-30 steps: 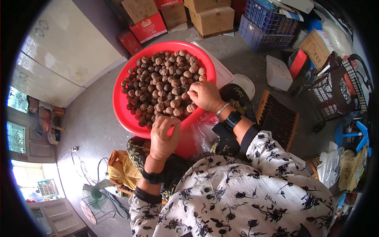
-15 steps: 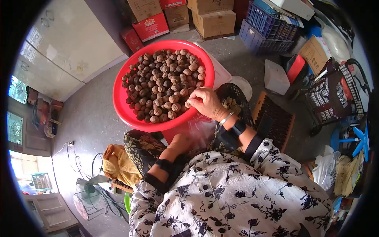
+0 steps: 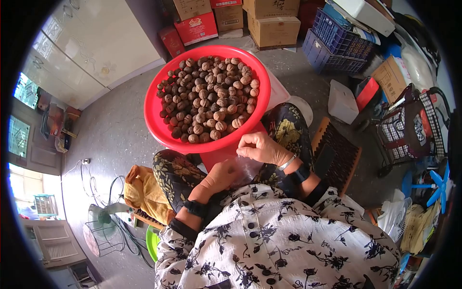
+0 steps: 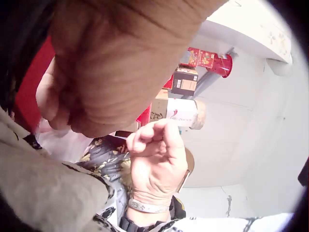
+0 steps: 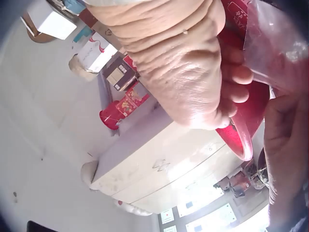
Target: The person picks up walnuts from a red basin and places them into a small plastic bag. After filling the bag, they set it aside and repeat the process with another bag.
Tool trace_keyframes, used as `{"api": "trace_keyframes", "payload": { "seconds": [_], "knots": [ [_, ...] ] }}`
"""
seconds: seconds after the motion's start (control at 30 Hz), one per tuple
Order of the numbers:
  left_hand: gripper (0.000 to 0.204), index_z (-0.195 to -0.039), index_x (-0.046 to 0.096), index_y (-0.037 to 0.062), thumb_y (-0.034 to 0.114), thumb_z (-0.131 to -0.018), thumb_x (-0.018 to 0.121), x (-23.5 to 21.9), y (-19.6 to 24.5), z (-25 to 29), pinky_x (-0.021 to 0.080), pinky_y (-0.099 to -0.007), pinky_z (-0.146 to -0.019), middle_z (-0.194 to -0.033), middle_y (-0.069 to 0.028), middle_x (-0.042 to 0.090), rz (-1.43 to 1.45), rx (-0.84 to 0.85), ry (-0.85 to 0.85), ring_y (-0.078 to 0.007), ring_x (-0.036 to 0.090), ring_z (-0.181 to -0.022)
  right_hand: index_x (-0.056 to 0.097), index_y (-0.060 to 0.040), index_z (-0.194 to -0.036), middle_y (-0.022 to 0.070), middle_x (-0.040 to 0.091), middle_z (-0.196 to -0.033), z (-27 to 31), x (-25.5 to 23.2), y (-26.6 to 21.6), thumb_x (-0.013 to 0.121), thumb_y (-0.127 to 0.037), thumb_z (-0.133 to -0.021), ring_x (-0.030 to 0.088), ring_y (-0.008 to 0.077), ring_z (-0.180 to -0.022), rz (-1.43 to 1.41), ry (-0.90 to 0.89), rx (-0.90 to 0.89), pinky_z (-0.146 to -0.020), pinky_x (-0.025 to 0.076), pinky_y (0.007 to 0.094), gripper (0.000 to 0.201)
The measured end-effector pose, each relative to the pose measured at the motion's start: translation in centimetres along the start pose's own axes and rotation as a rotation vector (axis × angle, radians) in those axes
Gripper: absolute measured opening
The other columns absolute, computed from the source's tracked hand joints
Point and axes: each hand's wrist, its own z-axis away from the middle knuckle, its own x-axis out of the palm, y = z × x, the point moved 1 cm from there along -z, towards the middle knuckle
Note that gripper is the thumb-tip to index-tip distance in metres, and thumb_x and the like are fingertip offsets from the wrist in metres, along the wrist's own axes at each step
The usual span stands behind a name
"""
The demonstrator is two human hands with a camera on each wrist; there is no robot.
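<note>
The clear plastic bag [image 3: 245, 166] is sitting at the centre of the head view, just under the near rim of the red basin [image 3: 159, 125] of walnuts [image 3: 211, 98], with the right hand [image 3: 262, 147] pinching its edge with curled fingers and the left hand [image 3: 219, 176] curled at its mouth. If either pinch slackens, the thin film is likely to slip shut, and a knock on the rim could tip the basin. Only the right wrist view is showing the film [image 5: 277, 43] against the fingers [image 5: 236, 72].

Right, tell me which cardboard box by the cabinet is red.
The red box beside the white cabinet; the boxes to its right are plain brown cardboard.
</note>
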Motion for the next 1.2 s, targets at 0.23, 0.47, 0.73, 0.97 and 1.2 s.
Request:
{"api": "trace_keyframes", "payload": {
  "seconds": [0.23,0.47,0.73,0.97,1.2],
  "knots": [
    [0.013,-0.096,0.061,0.0034,0.014,-0.091,0.067,-2.8,4.3,3.6,0.046,-0.0245,-0.047,-0.074,-0.0024,0.063,0.058,0.047,0.061,-0.0086,0.058,-0.055,0.067,-0.0058,-0.082,-0.0029,0.061,-0.070,0.2,-1.1,2.3,0.067,-0.021,-0.093,0.055,0.0056,-0.063,-0.204,0.003,0.242,-0.057,0.045,0.0220,0.019],
    [0.011,-0.089,0.052,0.0060,0.007,-0.092,0.062,-6.5,5.8,9.0,0.039,-0.0220,-0.042,-0.071,-0.0009,0.059,0.282,0.015,0.212,-0.0060,0.050,-0.049,0.066,-0.0068,-0.083,-0.0031,0.062,-0.071,0.1,-0.7,0.1,0.067,-0.023,-0.094,0.055,0.0044,-0.062,-0.282,-0.100,0.237,-0.057,0.044,0.0210,0.020],
    [0.010,-0.086,0.053,0.0048,0.004,-0.089,0.063,-6.2,6.2,11.2,0.039,-0.0236,-0.046,-0.068,0.0013,0.054,0.025,0.003,0.483,-0.0054,0.049,-0.054,0.067,-0.0051,-0.086,-0.0030,0.061,-0.070,-1.1,2.8,-1.4,0.066,-0.026,-0.097,0.054,0.0036,-0.062,-0.395,-0.280,0.193,-0.057,0.044,0.0197,0.023],
    [0.013,-0.090,0.055,0.0028,0.004,-0.085,0.067,-2.3,3.9,7.2,0.049,-0.0291,-0.057,-0.070,-0.0060,0.057,-0.205,0.181,0.393,-0.0136,0.058,-0.063,0.068,-0.0055,-0.090,-0.0044,0.061,-0.074,-0.9,5.9,0.5,0.064,-0.034,-0.099,0.052,0.0033,-0.065,-0.485,-0.329,0.273,-0.058,0.042,0.0201,0.030],
    [0.018,-0.100,0.056,0.0016,0.011,-0.093,0.069,-2.3,3.2,6.2,0.056,-0.0254,-0.059,-0.080,-0.0042,0.063,0.285,-0.027,0.242,-0.0113,0.063,-0.067,0.070,-0.0052,-0.098,-0.0050,0.062,-0.081,-0.7,5.7,1.2,0.063,-0.024,-0.100,0.055,0.0043,-0.072,-0.525,-0.311,0.300,-0.066,0.046,0.0213,0.021]
  ]
}}
